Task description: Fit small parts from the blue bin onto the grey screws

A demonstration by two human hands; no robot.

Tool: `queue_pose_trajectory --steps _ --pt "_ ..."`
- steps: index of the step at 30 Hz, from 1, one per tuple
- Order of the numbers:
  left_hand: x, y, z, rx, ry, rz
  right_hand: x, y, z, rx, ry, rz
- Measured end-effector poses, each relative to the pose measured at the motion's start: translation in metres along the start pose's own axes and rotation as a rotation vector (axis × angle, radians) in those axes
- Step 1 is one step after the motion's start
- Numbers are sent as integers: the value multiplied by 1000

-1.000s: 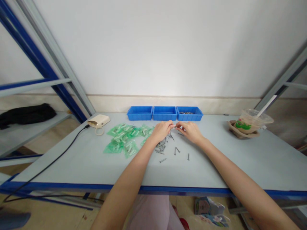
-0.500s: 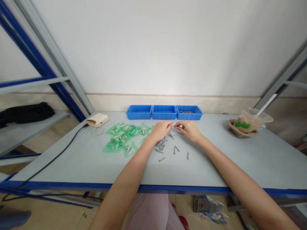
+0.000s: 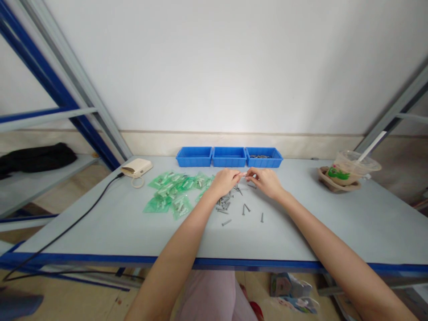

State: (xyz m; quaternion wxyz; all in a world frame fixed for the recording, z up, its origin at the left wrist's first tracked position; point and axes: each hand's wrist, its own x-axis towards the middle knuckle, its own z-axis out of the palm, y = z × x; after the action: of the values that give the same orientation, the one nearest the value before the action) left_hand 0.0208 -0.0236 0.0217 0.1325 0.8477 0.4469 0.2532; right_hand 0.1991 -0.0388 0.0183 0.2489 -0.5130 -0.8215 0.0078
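Note:
My left hand [image 3: 226, 182] is closed in a pinch on a small white piece [image 3: 244, 174], too small to name surely. Fingertip to fingertip with it, my right hand [image 3: 265, 181] is pinched too, at the other end of that piece; what it grips is too small to make out. Loose grey screws [image 3: 224, 204] lie in a heap below and beside my left hand. A few stray screws [image 3: 262, 217] are scattered nearer the front. Left of my hands lies a pile of green plastic bags [image 3: 170, 191] with small white and metal parts inside.
Three blue bins stand in a row along the wall; the right bin [image 3: 264, 163] has metal screws in it. A cream-coloured device [image 3: 137, 167] with a black cable [image 3: 80, 217] is at the left. A plastic cup [image 3: 347, 171] with a straw sits in a holder at the right.
Both hands stay nearly in place. The right fingertips have shifted slightly right, and the small white piece shows a little more between the hands.

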Motion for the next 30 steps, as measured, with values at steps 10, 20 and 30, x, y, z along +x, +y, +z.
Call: queue_pose_trajectory --steps 10,20,30 --pt "3 -36 -20 -112 218 -217 37 57 -16 -180 128 233" --pt "2 -43 -23 -77 243 -239 34 -12 6 -102 25 -111" --pt "0 -41 -15 45 244 -195 38 -55 39 -43 -187 -211"
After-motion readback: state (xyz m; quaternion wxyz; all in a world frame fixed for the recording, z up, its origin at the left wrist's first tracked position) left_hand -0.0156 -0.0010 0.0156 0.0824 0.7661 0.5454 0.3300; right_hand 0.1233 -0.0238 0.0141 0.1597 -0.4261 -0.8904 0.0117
